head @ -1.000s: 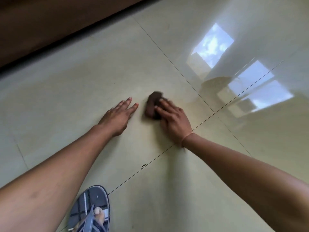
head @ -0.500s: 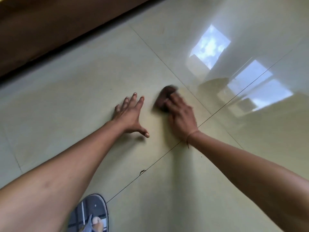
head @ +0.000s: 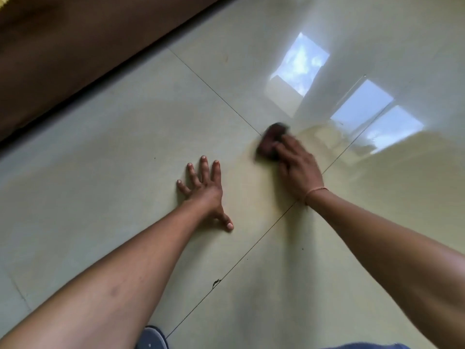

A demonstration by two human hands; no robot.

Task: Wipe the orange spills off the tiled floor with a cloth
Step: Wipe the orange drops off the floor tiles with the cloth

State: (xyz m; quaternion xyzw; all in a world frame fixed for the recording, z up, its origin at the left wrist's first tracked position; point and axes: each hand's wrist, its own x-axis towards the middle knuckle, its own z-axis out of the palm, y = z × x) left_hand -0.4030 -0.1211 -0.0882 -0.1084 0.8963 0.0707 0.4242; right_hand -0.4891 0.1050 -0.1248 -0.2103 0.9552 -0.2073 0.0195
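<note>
Glossy cream tiled floor (head: 100,197) mirrors window reflections (head: 299,61). The dark brown cloth (head: 271,139) lies under the right hand (head: 299,170), whose flat fingers press it. Left of that hand, the left hand (head: 205,192) rests splayed.

We take this for a room in a home. Its glossy cream tiled floor (head: 100,172), crossed by thin dark grout lines (head: 215,91), runs to a dark brown wall or furniture front (head: 75,46) at the far left. Window reflections (head: 300,61) showing sky lie on the far right tiles, and a blue-grey sandal (head: 151,340) pokes in at the near edge.
</note>
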